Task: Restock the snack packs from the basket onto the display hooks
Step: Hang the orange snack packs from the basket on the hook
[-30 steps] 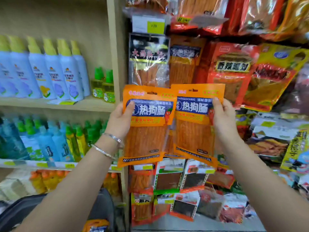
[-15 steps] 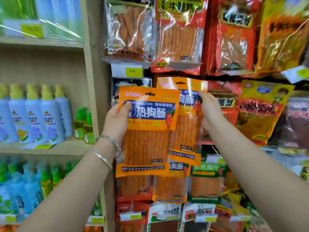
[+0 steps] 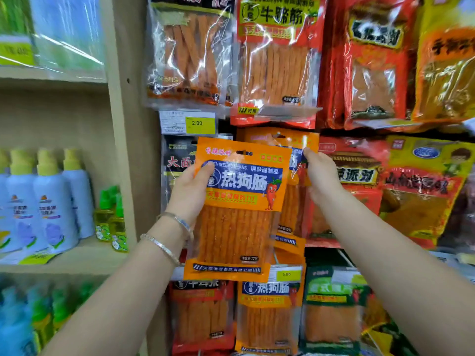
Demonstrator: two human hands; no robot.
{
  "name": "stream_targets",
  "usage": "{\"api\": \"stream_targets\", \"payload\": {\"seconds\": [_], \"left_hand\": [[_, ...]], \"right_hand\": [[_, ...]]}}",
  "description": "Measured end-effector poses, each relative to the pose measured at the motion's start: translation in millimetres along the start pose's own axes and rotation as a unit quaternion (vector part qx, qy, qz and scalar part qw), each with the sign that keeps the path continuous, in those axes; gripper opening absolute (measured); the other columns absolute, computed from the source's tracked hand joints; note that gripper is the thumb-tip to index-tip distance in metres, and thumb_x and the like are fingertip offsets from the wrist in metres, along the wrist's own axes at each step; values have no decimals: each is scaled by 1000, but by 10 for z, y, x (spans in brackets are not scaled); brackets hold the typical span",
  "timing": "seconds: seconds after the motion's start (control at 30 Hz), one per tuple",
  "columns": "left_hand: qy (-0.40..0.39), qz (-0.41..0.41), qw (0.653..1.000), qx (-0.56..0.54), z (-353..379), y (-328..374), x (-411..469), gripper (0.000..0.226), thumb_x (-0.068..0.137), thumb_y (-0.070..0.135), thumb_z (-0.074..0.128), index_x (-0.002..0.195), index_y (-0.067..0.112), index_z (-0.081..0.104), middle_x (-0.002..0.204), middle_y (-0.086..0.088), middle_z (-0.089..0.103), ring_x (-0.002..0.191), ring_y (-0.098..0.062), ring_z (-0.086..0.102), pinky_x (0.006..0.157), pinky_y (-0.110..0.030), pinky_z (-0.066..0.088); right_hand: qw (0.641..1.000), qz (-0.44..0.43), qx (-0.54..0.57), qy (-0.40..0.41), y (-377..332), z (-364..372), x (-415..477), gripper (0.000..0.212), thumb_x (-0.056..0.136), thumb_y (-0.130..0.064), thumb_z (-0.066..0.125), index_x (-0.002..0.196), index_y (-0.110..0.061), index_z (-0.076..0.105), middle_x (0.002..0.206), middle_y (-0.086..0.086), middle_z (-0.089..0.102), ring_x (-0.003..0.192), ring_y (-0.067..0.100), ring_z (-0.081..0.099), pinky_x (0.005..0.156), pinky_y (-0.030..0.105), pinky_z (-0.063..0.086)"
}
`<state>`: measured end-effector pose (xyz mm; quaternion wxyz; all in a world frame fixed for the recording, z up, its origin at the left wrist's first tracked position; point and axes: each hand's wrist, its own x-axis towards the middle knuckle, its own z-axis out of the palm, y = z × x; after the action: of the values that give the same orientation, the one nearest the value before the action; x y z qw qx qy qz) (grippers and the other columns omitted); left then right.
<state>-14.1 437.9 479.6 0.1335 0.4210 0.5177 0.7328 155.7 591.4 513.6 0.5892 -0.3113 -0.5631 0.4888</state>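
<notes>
My left hand (image 3: 189,191) grips an orange snack pack (image 3: 239,209) by its left edge, thumb on the blue label, and holds it upright in front of the display. My right hand (image 3: 321,173) pinches the right edge of a second orange snack pack (image 3: 295,150), which sits behind the first, up against the hanging packs. Its top hole is level with a metal hook tip (image 3: 277,136); whether the hook passes through the hole I cannot tell. The basket is out of view.
Rows of hanging snack packs fill the wall: clear and red packs (image 3: 277,60) above, more orange packs (image 3: 270,312) below, yellow ones (image 3: 421,191) to the right. A yellow price tag (image 3: 198,123) hangs above. A wooden upright (image 3: 123,124) separates a shelf of spray bottles (image 3: 51,201) on the left.
Both hands have risen with their packs. The right-hand pack has moved up and back to the hook, slipping behind the left-hand pack. The view has tilted upward.
</notes>
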Motion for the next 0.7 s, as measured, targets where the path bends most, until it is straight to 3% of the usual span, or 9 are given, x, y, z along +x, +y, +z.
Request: {"api": "stream_targets", "payload": {"seconds": [0.07, 0.17, 0.27, 0.37, 0.43, 0.47, 0.53, 0.63, 0.7], "left_hand": [[-5, -2, 1000, 1, 27, -31, 28, 21, 94, 34, 50, 87, 25, 67, 81, 10, 74, 73, -6, 70, 62, -23, 52], [-17, -19, 1000, -5, 86, -73, 56, 21, 93, 35, 51, 82, 28, 68, 86, 6, 74, 85, -16, 70, 81, -38, 53], [-24, -17, 1000, -3, 157, -95, 81, 25, 92, 37, 52, 75, 31, 70, 84, 5, 74, 81, -17, 70, 82, -42, 53], [-44, -11, 999, -3, 234, -74, 81, 25, 91, 37, 51, 77, 36, 71, 91, 0, 74, 95, -31, 67, 91, -54, 49], [-66, 2, 998, -15, 299, -55, 85, 20, 91, 33, 52, 85, 35, 71, 99, -6, 72, 100, -37, 64, 92, -60, 46], [-81, 13, 997, -14, 337, -43, 76, 17, 90, 30, 53, 96, 31, 69, 106, -9, 70, 102, -37, 63, 93, -60, 46], [-98, 57, 993, 12, 405, -38, 64, 35, 89, 21, 55, 124, 21, 52, 122, -8, 62, 110, -25, 61, 96, -49, 48], [-103, 148, 983, 37, 452, 42, 55, 65, 90, 4, 53, 144, 27, 24, 140, 5, 39, 114, 9, 51, 87, -15, 48], [-101, 200, 971, 87, 469, 129, 75, 69, 90, 14, 50, 147, 33, 17, 142, 21, 26, 127, 11, 34, 104, -21, 38]], "right_hand": [[998, -52, -16, 18, 94, -31, -2, 19, 95, -25, 54, 90, -7, 54, 86, 2, 53, 76, 12, 49, 70, 32, 44], [992, -116, -10, 49, 210, -109, -92, 20, 90, -18, 62, 101, -18, 45, 93, -2, 53, 79, 3, 51, 67, 6, 39], [983, -169, -22, 73, 297, -188, -188, 16, 90, -28, 61, 91, -27, 45, 97, -1, 53, 87, 11, 51, 74, 13, 40], [992, -110, 43, -46, 262, -158, -233, 29, 87, -51, 54, 87, -23, 55, 78, -7, 65, 73, 9, 61, 63, 22, 49], [990, -95, 15, -100, 230, -128, -241, 48, 81, -59, 56, 89, -12, 61, 90, 9, 70, 84, 22, 66, 75, 41, 53], [990, -101, 5, -96, 221, -125, -241, 53, 81, -58, 57, 91, -6, 60, 100, 19, 68, 93, 30, 66, 85, 51, 50], [991, -108, 12, -72, 197, -147, -227, 49, 85, -53, 56, 94, -4, 60, 107, 21, 66, 100, 36, 64, 91, 56, 48], [991, -126, 17, -49, 143, -182, -172, 28, 91, -42, 57, 82, -16, 61, 90, 7, 70, 84, 20, 66, 79, 40, 51], [989, -142, 12, -35, 97, -192, -135, 23, 93, -37, 56, 79, -19, 59, 83, 4, 64, 76, 14, 61, 70, 33, 48]]}}
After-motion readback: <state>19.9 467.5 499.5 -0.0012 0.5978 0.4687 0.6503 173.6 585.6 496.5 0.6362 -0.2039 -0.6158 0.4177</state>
